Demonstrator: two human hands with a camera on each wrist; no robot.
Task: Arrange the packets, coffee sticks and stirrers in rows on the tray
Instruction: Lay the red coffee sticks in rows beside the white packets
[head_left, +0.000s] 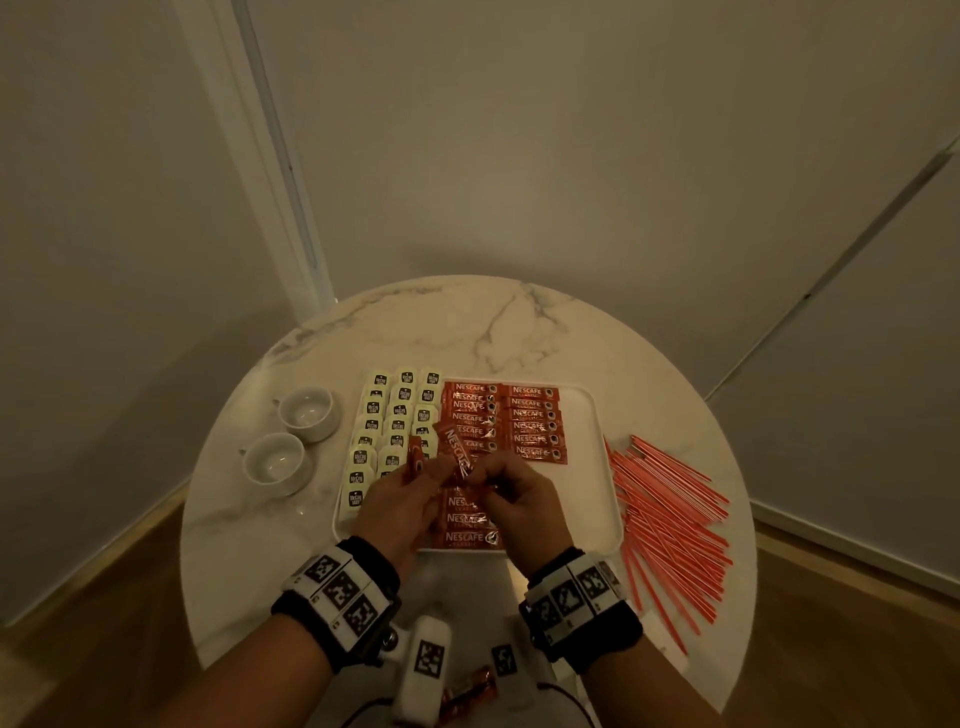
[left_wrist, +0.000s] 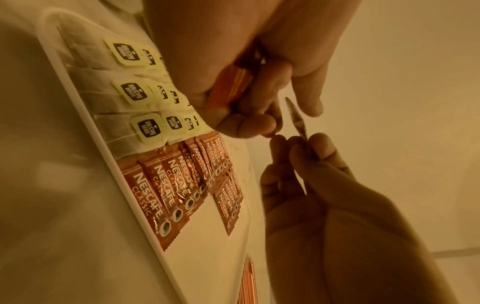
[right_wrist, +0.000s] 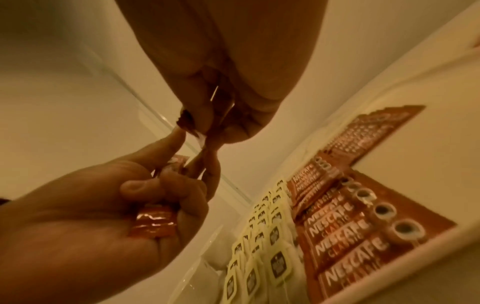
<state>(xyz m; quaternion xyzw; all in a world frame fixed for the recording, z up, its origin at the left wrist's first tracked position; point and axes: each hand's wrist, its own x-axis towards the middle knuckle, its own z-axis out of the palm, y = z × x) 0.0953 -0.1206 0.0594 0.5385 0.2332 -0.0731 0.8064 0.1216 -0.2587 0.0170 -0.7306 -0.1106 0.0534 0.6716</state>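
Note:
A white tray (head_left: 597, 415) holds rows of tea-bag packets (head_left: 397, 415) with pale tags on its left. Beside them lie two columns of red Nescafe coffee sticks (head_left: 535, 423). Both hands hover over the tray's near middle. My left hand (head_left: 431, 475) grips a small bunch of red sticks (left_wrist: 231, 88) in its curled fingers. My right hand (head_left: 488, 475) pinches the lower end of one stick (head_left: 453, 449), which points up and away, right at the left fingertips. Red stirrers (head_left: 670, 514) lie in a loose pile on the table to the right of the tray.
Two white cups (head_left: 306, 413) (head_left: 275, 462) stand left of the tray on the round marble table (head_left: 467, 322). A few loose red sticks (head_left: 467, 691) lie near the table's front edge between my wrists. Walls close in behind the table.

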